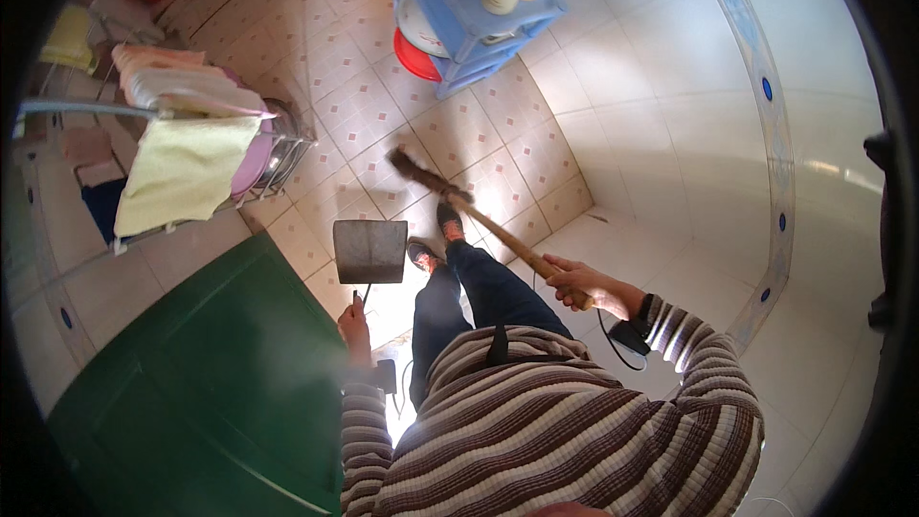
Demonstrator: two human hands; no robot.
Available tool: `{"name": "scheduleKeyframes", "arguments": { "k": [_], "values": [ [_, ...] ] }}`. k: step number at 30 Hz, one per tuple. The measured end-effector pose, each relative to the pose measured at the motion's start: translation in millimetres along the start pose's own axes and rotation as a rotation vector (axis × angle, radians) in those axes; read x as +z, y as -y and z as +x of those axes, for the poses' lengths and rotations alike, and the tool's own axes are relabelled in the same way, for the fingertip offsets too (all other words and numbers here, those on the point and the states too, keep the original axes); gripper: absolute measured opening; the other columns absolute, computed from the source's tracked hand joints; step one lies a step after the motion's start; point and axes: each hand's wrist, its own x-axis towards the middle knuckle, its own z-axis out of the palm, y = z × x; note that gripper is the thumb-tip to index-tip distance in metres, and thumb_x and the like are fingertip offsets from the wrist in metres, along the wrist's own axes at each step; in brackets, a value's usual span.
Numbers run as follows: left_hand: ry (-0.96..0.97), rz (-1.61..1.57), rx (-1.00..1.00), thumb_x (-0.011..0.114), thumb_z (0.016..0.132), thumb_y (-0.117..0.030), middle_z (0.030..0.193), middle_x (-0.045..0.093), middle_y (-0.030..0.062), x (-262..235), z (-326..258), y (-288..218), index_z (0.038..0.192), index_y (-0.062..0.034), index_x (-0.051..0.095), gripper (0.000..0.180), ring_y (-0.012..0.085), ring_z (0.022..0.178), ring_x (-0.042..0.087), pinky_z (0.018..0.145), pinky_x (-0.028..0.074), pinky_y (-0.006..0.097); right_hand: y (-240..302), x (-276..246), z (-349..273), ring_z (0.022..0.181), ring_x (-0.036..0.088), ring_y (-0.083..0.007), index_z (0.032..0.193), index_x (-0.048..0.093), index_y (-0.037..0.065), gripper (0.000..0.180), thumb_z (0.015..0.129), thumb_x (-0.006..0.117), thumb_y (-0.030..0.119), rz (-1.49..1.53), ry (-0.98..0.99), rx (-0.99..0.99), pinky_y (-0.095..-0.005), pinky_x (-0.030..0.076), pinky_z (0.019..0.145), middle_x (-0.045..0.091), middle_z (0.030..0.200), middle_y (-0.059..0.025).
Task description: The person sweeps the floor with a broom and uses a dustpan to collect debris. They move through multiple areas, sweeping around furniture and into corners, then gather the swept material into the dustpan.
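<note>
My left hand (pixel 355 333) is closed round the thin dark handle of a grey dustpan (pixel 370 251), whose flat pan is held in front of my left foot. A broom (pixel 504 237) with a pale wooden stick slants across in front of my legs, and my right hand (pixel 586 285) grips its upper end. The brown broom head points away to the left, over the tiles beyond my shoes. Whether its bristles touch the floor I cannot tell. Dark straps or devices sit on both my wrists.
A green door (pixel 201 383) stands close on my left. Beyond it, a wall rack carries towels (pixel 187 168) and basins. A blue shelf (pixel 459 10) with bottles stands ahead, a red basin (pixel 414 56) low in it. White tiled wall (pixel 661 124) bounds the right.
</note>
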Motion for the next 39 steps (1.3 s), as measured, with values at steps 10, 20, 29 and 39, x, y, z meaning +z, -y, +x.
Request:
{"name": "scheduleKeyframes", "arguments": {
  "k": [10,20,29,39],
  "values": [
    [0.103,-0.012,0.024,0.051,0.09,-0.04,0.049,0.045,0.0085,12.3,10.9,-5.4,0.058,0.0021,0.052,0.053,0.0176,0.047,0.041,0.047,0.03,0.038,7.5,-116.0,46.6,0.039,0.046,-0.0131,0.143,0.012,0.027,0.07,0.088,0.052,0.011,0.384,-0.211,-0.324,-0.0294,0.042,0.033,0.047,0.056,-0.0034],
    [0.234,-0.165,-0.095,0.051,0.09,-0.039,0.047,0.04,0.0027,27.4,7.3,-45.0,0.055,-0.0018,0.05,0.052,0.0129,0.046,0.038,0.044,0.029,0.033,-18.7,-135.2,129.1,0.042,0.05,-0.0145,0.143,0.013,0.022,0.06,0.092,0.046,0.024,0.093,-0.251,-0.43,-0.0299,0.045,0.035,0.047,0.058,-0.0028],
    [0.335,-0.03,0.035,0.051,0.091,-0.038,0.049,0.042,0.0025,38.2,29.7,-74.1,0.057,-0.0005,0.049,0.05,0.0119,0.048,0.038,0.046,0.03,0.032,-111.5,-70.9,24.2,0.039,0.047,-0.0139,0.144,0.02,0.022,0.069,0.086,0.056,0.01,0.542,0.011,-0.105,-0.0285,0.041,0.035,0.05,0.056,-0.004],
    [0.39,0.107,0.264,0.051,0.091,-0.038,0.051,0.044,0.0043,37.8,31.5,-85.1,0.058,0.0016,0.049,0.051,0.0126,0.05,0.041,0.048,0.032,0.033,-140.4,-132.0,34.2,0.042,0.047,-0.0132,0.143,0.02,0.023,0.068,0.085,0.054,0.01,0.611,-0.27,-0.399,-0.0294,0.039,0.034,0.046,0.057,-0.0017]
  ]
}}
